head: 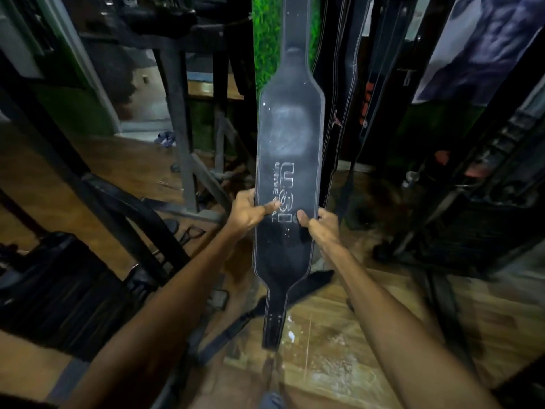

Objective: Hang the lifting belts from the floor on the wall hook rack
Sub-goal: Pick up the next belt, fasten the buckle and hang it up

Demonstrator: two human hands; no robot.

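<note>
Both hands are holding a black lifting belt (290, 160) upright by its wide middle, the left hand (247, 213) pinching one edge and the right hand (321, 225) the other. Its narrow lower end is dangling above the wooden floor (339, 346), while more belts (339, 93) are hanging just beside it (their hooks out of view).

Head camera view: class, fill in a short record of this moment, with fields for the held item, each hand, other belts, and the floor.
held item: black leather lifting belt, hanging vertically, printed "USI"
left hand: left hand grips the belt's left edge, thumb on its face
right hand: right hand grips the right edge, thumb on its face
other belts: dark hanging belts just right of it
floor: wooden floor, black straps lying on it
belt top: out of frame, hook unseen
</note>
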